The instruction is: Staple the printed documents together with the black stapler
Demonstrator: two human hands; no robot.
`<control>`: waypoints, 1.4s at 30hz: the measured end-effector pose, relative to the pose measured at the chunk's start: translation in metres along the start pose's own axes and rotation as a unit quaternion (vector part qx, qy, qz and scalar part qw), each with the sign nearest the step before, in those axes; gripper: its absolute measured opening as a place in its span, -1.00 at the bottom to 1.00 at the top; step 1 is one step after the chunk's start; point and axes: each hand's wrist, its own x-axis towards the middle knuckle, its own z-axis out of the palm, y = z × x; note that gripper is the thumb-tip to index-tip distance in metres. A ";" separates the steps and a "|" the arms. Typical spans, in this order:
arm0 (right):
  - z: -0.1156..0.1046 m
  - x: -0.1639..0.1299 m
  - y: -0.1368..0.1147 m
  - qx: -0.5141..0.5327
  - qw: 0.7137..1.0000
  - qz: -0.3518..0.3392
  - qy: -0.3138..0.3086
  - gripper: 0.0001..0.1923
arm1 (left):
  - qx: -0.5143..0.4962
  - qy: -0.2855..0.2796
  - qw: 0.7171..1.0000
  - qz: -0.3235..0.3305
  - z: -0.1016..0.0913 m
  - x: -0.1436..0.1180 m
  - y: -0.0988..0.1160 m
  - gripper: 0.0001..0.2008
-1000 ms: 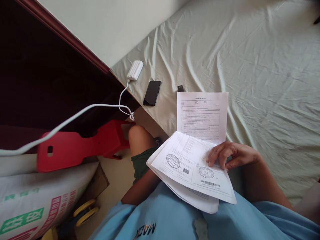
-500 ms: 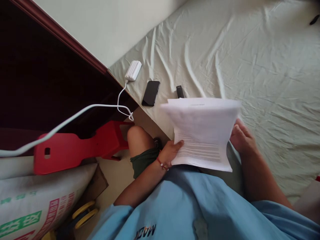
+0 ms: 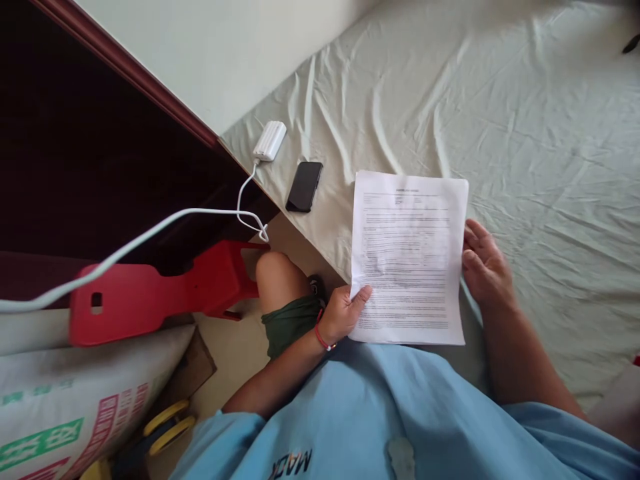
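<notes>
Printed sheets of paper [image 3: 407, 260], a thin stack covered with lines of small text, are spread face up in front of my blue shirt. My left hand [image 3: 345, 312] grips the stack at its lower left edge, thumb on top and fingers underneath. Beside the right edge is my right hand [image 3: 487, 267], palm turned toward the paper with its fingers loosely apart. Its fingertips are at the edge; whether they touch it I cannot tell.
A black phone [image 3: 304, 187] and a white power adapter [image 3: 270, 141] with a white cable [image 3: 190, 212] lie on the wrinkled bed sheet [image 3: 540, 167]. To the left are a red plastic chair [image 3: 170, 293] and a printed white sack [image 3: 100, 387].
The lifted, bent pages have come down flat onto the stack, showing a printed page. The paper covers the small black object seen earlier. My right hand's fingers have spread.
</notes>
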 end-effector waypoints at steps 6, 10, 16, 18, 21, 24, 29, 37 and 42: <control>0.001 -0.005 -0.001 0.079 0.989 0.124 -0.009 -0.62 | 0.073 -0.038 0.996 0.022 0.002 0.009 -0.006 -0.36; -0.001 -0.005 0.005 0.081 0.983 0.161 0.045 -0.71 | 0.019 -0.080 0.997 -0.010 0.006 0.013 -0.013 -0.31; -0.004 -0.006 0.008 0.071 0.988 0.140 0.013 -0.78 | -0.043 -0.080 0.996 -0.008 0.003 0.019 0.001 -0.37; -0.003 -0.007 0.009 0.071 0.986 0.152 0.005 -0.77 | -0.092 -0.076 0.993 0.018 0.003 0.026 0.014 -0.38; -0.002 -0.008 0.010 0.074 0.981 0.180 0.007 -0.73 | -0.184 -0.073 0.980 0.036 0.005 0.041 0.034 -0.40; 0.000 -0.008 0.008 0.070 0.978 0.198 0.003 -0.67 | -0.225 -0.060 0.972 0.027 0.008 0.057 0.045 -0.41; -0.001 -0.009 0.005 0.040 0.978 0.206 0.012 -0.63 | -0.199 -0.036 0.979 0.021 0.015 0.068 0.043 -0.39; 0.002 -0.010 0.004 -0.054 0.988 0.142 -0.024 -0.53 | -0.150 -0.055 0.987 0.020 0.009 0.072 0.027 -0.39; 0.002 0.000 -0.018 -0.270 0.955 -0.095 0.081 -0.10 | -0.171 -0.076 0.982 0.007 0.003 0.082 0.022 -0.39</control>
